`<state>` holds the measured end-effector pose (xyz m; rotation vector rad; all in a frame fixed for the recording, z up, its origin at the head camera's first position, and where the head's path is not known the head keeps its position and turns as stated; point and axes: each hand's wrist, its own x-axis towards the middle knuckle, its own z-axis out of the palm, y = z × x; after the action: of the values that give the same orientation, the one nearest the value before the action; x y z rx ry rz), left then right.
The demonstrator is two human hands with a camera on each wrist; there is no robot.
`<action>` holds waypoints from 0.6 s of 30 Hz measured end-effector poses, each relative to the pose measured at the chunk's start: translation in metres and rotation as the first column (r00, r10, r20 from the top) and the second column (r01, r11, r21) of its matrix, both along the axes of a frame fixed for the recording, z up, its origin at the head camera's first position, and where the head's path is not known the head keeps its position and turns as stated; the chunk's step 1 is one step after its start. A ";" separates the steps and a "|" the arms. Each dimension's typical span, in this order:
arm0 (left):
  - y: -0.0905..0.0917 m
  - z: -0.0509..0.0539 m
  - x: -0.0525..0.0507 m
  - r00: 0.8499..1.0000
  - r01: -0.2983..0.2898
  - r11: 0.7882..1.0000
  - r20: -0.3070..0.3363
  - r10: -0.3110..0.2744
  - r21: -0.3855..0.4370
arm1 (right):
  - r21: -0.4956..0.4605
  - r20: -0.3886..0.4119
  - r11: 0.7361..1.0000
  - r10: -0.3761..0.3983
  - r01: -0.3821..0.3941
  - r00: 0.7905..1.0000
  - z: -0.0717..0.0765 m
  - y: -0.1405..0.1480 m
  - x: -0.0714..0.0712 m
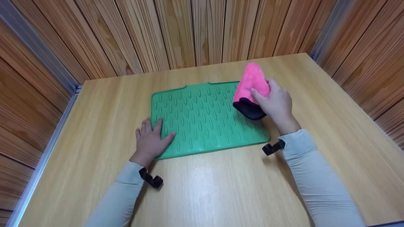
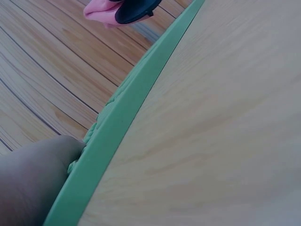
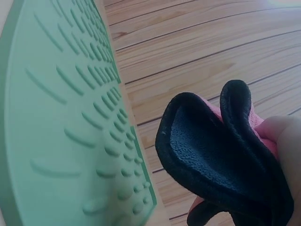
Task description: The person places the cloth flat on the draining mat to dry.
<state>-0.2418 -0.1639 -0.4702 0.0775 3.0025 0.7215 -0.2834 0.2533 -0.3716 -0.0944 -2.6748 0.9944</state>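
A green mat point(image 1: 202, 116) with raised oval ridges and a low rim lies on the table. Its lower left corner is under my left hand point(image 1: 150, 140), which rests there with fingers spread. In the left wrist view, the thumb point(image 2: 37, 174) touches the mat's rim point(image 2: 113, 127). Above the mat's right side, my right hand point(image 1: 279, 102) grips a folded cloth point(image 1: 252, 82), pink on one side and dark on the other. The right wrist view shows the cloth's dark face point(image 3: 211, 150) with a black border, held apart from the mat point(image 3: 61, 103).
The wooden table point(image 1: 202, 186) extends around the mat on all sides. Wood-plank walls point(image 1: 183, 34) with grey metal corner posts enclose the back and sides. Black straps point(image 1: 151, 179) hang from both wrists over light sleeves.
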 end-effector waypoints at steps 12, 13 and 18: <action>0.000 0.000 0.000 1.000 0.003 1.000 0.004 -0.003 -0.010 | -0.053 0.006 0.998 0.019 -0.019 1.000 -0.004 -0.030 -0.004; 0.000 0.000 0.000 1.000 0.003 1.000 0.003 -0.003 -0.009 | -0.056 0.009 0.998 0.022 -0.021 1.000 -0.004 -0.033 -0.004; 0.000 -0.001 0.000 1.000 0.004 1.000 -0.003 -0.004 -0.012 | -0.081 0.028 0.996 0.033 -0.031 0.999 -0.003 -0.043 -0.004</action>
<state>-0.2421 -0.1643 -0.4711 0.0847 3.0085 0.7029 -0.2873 0.2099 -0.3745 -0.0838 -2.6701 1.1195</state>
